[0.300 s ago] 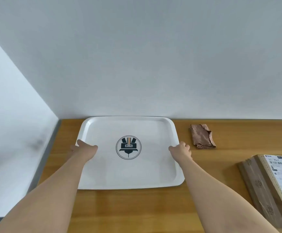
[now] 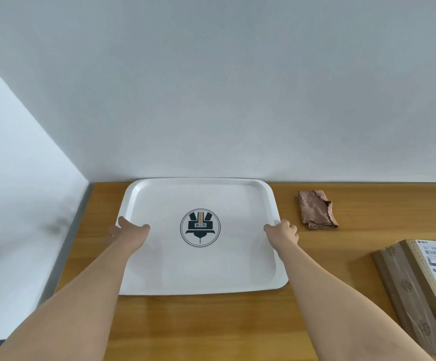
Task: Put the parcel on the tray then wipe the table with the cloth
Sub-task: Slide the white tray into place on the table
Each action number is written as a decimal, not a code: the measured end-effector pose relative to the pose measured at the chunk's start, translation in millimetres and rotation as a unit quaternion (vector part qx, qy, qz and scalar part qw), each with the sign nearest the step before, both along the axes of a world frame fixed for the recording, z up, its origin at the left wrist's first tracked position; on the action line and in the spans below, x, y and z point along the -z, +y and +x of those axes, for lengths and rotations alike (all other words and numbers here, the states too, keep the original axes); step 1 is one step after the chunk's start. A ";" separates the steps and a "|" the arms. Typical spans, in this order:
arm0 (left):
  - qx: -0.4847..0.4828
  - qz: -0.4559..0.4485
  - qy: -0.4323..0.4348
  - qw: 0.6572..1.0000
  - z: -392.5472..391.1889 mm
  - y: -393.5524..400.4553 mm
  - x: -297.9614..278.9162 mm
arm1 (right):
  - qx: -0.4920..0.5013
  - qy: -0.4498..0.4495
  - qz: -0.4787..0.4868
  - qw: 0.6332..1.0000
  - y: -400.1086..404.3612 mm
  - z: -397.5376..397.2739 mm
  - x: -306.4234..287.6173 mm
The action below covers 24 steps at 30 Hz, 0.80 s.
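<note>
Both hands gripping tray (image 2: pixel 201 280) rims, parcel (image 2: pixel 425 287) right of right hand (image 2: pixel 283 231)

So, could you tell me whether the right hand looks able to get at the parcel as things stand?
Probably yes: the right hand grips the tray's right rim, and only bare table lies between it and the parcel; it must let go first.

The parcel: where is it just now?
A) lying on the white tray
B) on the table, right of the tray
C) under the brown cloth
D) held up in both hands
B: the parcel lies on the table, right of the tray, which holds nothing.
</note>
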<state>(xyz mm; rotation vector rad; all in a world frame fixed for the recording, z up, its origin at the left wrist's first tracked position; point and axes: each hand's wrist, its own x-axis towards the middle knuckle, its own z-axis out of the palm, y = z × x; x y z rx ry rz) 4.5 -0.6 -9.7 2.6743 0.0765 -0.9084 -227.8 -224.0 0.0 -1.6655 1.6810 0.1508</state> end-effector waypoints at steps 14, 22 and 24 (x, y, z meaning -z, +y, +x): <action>-0.134 -0.101 0.068 0.984 28.2 4.1 2.8 | 0.094 -0.044 0.068 0.992 -19.0 9.0 14.6; -0.220 -0.134 0.121 0.959 40.5 28.1 38.6 | 0.163 -0.064 0.091 0.980 -22.2 -4.8 13.0; -0.235 -0.151 0.116 0.953 20.3 25.6 16.5 | 0.161 -0.062 0.086 0.981 -20.5 -12.2 8.7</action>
